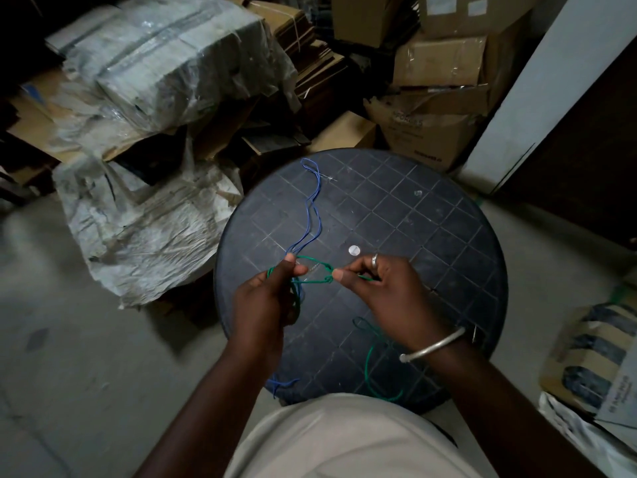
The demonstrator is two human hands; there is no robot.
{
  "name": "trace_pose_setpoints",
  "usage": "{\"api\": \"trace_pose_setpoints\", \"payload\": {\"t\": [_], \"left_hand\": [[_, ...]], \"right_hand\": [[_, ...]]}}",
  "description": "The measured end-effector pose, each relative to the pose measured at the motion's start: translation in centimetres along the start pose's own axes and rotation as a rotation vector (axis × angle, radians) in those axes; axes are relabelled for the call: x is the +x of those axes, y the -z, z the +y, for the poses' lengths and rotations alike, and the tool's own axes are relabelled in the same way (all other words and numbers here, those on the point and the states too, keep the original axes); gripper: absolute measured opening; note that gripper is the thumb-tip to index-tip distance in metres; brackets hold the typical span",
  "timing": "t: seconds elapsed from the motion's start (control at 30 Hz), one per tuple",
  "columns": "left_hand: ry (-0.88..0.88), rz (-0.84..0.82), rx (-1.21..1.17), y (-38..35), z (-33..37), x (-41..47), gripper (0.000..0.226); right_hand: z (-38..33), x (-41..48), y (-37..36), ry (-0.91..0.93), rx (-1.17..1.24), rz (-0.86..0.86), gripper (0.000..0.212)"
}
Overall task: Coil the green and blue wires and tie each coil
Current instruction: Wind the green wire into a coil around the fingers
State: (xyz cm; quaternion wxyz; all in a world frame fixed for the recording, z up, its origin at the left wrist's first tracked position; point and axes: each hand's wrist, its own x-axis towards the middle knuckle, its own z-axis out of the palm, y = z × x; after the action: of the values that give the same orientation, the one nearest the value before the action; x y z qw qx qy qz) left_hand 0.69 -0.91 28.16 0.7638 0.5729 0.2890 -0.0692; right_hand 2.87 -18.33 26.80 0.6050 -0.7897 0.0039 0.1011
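1. The left hand [265, 301] pinches the green wire [315, 262] loop, the right hand [386, 291] pinches its other side, above the worktop [413, 208]
2. The blue wire [312, 208] trails uncoiled beyond; I'd keep turns even, tension steady

A: Under left hand [265, 301] and right hand [389, 291]?
B: Round dark table [413, 208], grid-scored top.
A: Beyond left hand?
B: Plastic-wrapped bundles [165, 63].
A: Beyond right hand?
B: Cardboard boxes [441, 60], white wall [551, 91]. Grey floor [86, 339] left of left hand. Dim.

My left hand [265, 301] and right hand [389, 294] sit close together, forearms angled inward, each thumb and forefinger pinching the thin green wire [315, 260].
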Motion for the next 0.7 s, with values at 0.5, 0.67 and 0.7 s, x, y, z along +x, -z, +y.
{"api": "trace_pose_setpoints", "payload": {"t": [0.5,0.67,0.7], "left_hand": [[0.101,-0.391,-0.469,0.4,1.0,0.9,0.044],[-0.027,-0.444,-0.331,0.1,1.1,1.0,0.045],[-0.056,-0.444,-0.279,0.3,1.0,1.3,0.045]], "right_hand": [[1.8,-0.4,1.3,0.062,-0.143,-0.104,0.021],[2.8,-2.5,-0.1,0.145,-0.368,-0.262,0.025],[2.6,-2.9,-0.3,0.157,-0.391,-0.275,0.024]]}}
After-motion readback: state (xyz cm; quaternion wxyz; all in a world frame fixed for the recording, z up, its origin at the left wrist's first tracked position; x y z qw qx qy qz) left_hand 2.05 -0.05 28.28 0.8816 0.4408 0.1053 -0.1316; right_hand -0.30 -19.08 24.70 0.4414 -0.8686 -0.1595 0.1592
